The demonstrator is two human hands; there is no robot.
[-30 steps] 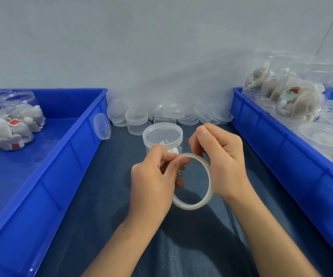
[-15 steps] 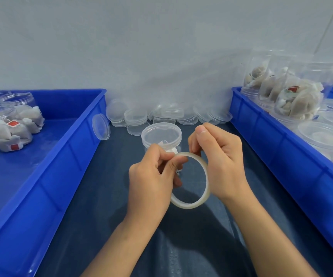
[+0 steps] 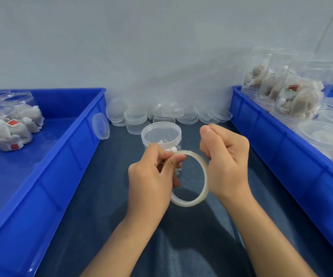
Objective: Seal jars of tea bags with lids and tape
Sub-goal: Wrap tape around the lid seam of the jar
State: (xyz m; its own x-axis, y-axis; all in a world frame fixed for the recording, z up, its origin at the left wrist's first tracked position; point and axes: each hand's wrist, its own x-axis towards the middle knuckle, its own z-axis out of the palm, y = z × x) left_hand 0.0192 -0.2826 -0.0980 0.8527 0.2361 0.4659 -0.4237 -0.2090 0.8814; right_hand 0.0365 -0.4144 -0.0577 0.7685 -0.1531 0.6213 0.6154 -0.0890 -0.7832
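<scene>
A thin roll of clear tape [image 3: 189,202] hangs above the dark table in front of me. My left hand [image 3: 151,180] pinches its top left edge between thumb and fingers. My right hand [image 3: 225,164] grips its right side, fingers curled, thumb raised above the roll. Just behind the hands stands a clear jar [image 3: 161,134] with tea bags inside and a clear lid on top; my left hand hides its lower part.
A blue bin [image 3: 65,148] on the left holds jars of tea bags [image 3: 7,128]. A blue bin [image 3: 293,156] on the right holds more jars [image 3: 299,98] and lids. Several loose clear lids [image 3: 161,114] lie along the wall; one lid [image 3: 101,125] leans on the left bin.
My right thumb has lifted off the roll's top and moved right. The roll has tilted slightly; the left hand keeps its pinch.
</scene>
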